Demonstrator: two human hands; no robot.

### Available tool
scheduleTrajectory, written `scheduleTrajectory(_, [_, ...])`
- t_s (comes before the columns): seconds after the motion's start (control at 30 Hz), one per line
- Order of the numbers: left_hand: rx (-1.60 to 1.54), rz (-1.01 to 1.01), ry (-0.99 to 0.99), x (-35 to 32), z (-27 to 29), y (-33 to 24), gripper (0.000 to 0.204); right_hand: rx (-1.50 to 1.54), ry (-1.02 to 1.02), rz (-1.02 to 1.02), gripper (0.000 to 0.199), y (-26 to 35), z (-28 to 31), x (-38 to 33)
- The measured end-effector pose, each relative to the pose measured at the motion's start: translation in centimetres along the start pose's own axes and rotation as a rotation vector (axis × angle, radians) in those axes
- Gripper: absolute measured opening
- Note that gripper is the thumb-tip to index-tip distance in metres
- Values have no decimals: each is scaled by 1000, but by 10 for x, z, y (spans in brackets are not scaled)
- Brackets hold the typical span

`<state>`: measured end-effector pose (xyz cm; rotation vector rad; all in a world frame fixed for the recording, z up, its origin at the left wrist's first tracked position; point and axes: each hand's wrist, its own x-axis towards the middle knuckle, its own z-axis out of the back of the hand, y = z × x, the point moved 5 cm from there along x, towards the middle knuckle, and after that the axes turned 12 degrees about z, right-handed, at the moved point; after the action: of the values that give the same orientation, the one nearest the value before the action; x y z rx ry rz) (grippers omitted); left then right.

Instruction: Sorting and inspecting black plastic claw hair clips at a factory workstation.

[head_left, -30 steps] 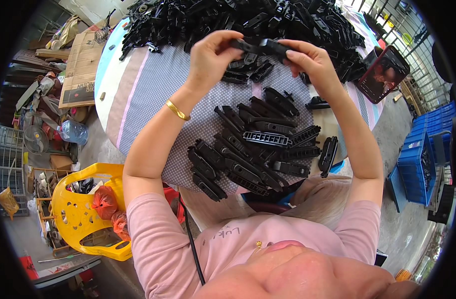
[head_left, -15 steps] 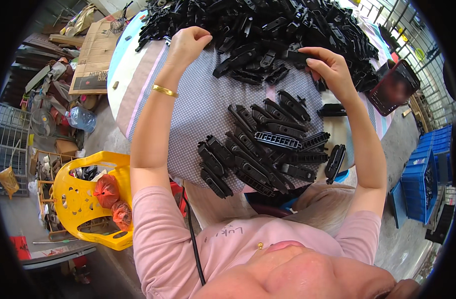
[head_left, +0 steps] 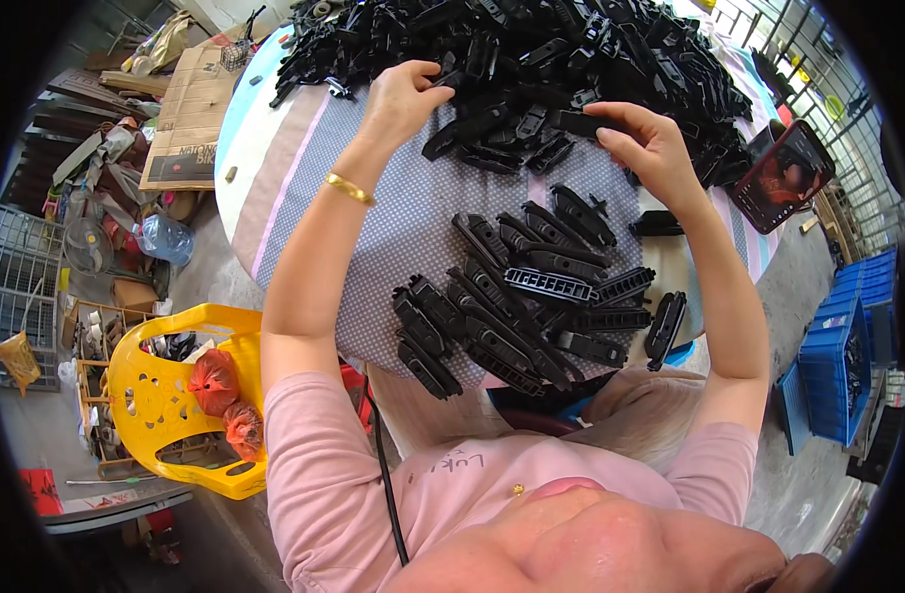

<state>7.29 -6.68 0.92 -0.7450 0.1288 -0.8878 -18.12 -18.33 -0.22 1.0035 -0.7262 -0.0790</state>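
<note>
A large heap of black plastic parts [head_left: 532, 44] covers the far side of the table. My right hand [head_left: 655, 148] pinches one long black plastic part [head_left: 589, 124] between thumb and fingertips at the heap's near edge. My left hand [head_left: 401, 104], with a gold bangle at the wrist, reaches to the heap's left front. Its thumb and forefinger close around something dark, which I cannot tell from the parts behind. Nearer to me lies a group of slim, elongated black parts [head_left: 492, 296], some with ladder-like ribbed sides facing up.
The round table has a patterned cloth [head_left: 364, 287]. A phone [head_left: 783, 178] stands tilted at its right edge. On the left is a yellow plastic chair [head_left: 141, 376] with red bags [head_left: 212, 382]. Blue crates [head_left: 833, 366] stand at the right, and a cardboard sheet [head_left: 186, 128] at the far left.
My left hand has moved right and into the heap's edge. My right hand has shifted slightly nearer, drawing the long part with it. The phone screen now shows a different picture.
</note>
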Motion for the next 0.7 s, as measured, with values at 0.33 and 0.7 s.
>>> scheduleTrajectory(0.33, [-911,130,547,-54,-33,-51,32,337,-23,29,38,20,-22,0])
scheduleTrajectory(0.7, [-438,-252,43,-80,-32,-80,41,3,-103,162,33,28,-32,-7])
